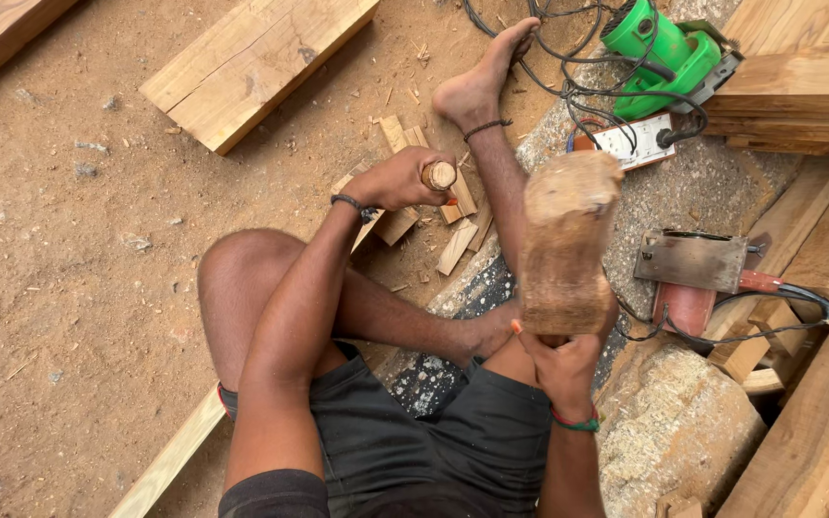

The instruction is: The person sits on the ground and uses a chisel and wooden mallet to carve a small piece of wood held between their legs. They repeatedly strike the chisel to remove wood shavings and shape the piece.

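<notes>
My left hand (397, 179) is closed around a chisel whose round wooden handle end (439, 176) sticks up beside my thumb; the blade is hidden below the hand. It sits over a cluster of small wood offcuts (458, 245) on the ground. My right hand (562, 363) grips the handle of a big worn wooden mallet (565, 245), raised upright between the hand and the camera, to the right of the chisel. I sit on the ground with one bare foot (482, 82) stretched forward.
A thick plank (256, 62) lies ahead on the sandy ground. A green power tool (669, 56) with tangled black cables and a white power strip (630, 142) lie far right. A red circular saw (698, 273), stacked timber (808, 86) and a stone block (678, 422) crowd the right.
</notes>
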